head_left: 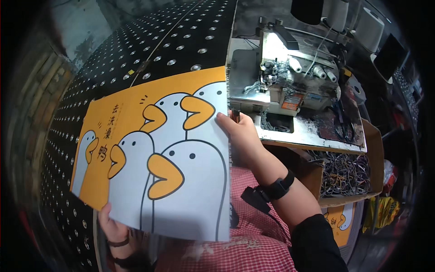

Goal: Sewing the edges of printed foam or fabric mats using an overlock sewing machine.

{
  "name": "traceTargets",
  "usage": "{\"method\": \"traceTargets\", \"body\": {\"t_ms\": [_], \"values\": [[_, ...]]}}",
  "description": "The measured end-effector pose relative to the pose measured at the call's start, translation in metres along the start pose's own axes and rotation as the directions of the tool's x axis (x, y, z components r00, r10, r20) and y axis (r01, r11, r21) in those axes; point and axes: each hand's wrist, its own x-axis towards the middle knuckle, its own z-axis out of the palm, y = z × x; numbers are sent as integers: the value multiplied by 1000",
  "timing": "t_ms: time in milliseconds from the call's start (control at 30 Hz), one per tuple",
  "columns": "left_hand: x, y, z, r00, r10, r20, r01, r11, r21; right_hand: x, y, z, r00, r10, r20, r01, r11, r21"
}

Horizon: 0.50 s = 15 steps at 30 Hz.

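Observation:
A flat orange mat (190, 217) printed with white ducks with orange bills is held up in front of me, tilted. My left hand (113, 226) grips its lower left edge, thumb on the printed face and the other fingers hidden behind. At the right edge my right hand (242, 133) pinches the mat, its thumb on top and its fingers mostly out of sight. Small dark threads stick out along that right edge. Just beyond the right hand stands an overlock sewing machine (294, 77) with its lamp lit.
A black table with rows of metal studs (172, 47) spreads to the left. Thread cones (369, 29) rise behind the machine. Below its worktable (299, 141) a cardboard box (374, 149) holds tangled offcuts (346, 177). Another duck-printed mat (342, 222) lies low at the right, near a yellow bag (385, 213).

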Motion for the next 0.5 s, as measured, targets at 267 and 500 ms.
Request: {"method": "traceTargets", "body": {"t_ms": [267, 500], "values": [[14, 64, 0, 990, 85, 109, -74, 993, -97, -77, 13, -25, 946, -314, -84, 294, 936, -192], [44, 30, -42, 981, -68, -184, 63, 997, -36, -76, 13, -45, 988, 10, -153, 21, 980, 199]]}}
